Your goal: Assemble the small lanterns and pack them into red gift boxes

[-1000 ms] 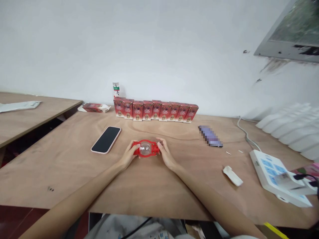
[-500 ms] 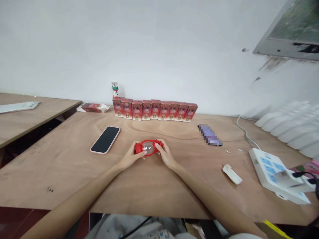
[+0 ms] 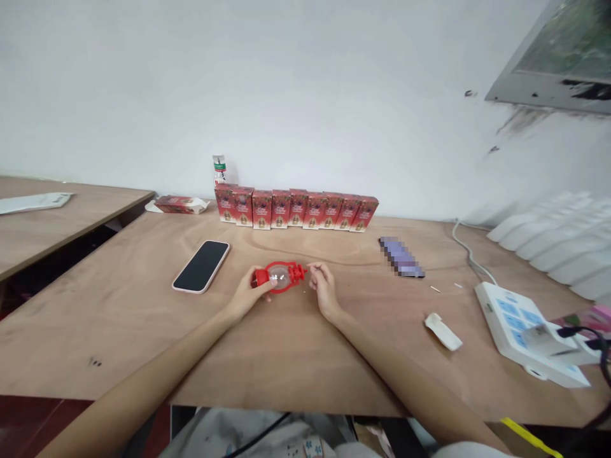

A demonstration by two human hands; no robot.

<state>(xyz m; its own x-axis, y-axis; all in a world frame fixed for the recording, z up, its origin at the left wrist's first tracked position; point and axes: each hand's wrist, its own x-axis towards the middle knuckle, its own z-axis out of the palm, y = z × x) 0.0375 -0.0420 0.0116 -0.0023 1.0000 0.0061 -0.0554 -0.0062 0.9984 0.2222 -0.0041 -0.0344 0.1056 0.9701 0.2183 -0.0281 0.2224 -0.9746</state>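
A small red lantern [image 3: 283,276] with a clear globe lies on its side above the tabletop, its top pointing right. My left hand [image 3: 244,294] is closed around its base, the thumb reaching over the globe. My right hand [image 3: 325,292] is just right of the lantern's top, fingers curled and the thumb and forefinger drawn together by its tip. Whatever is between those fingers, if anything, is too small to make out.
A row of several red boxes [image 3: 298,208] stands along the wall, with a bottle [image 3: 219,168] behind and an opened box [image 3: 179,204] to the left. Phones lie left [image 3: 202,267] and right [image 3: 401,257]. A power strip [image 3: 513,324] and white scrap [image 3: 443,332] are at right.
My right hand has let go of the lantern's top and moved slightly right, its fingers now curled. The lantern has shifted a little left in my left hand.
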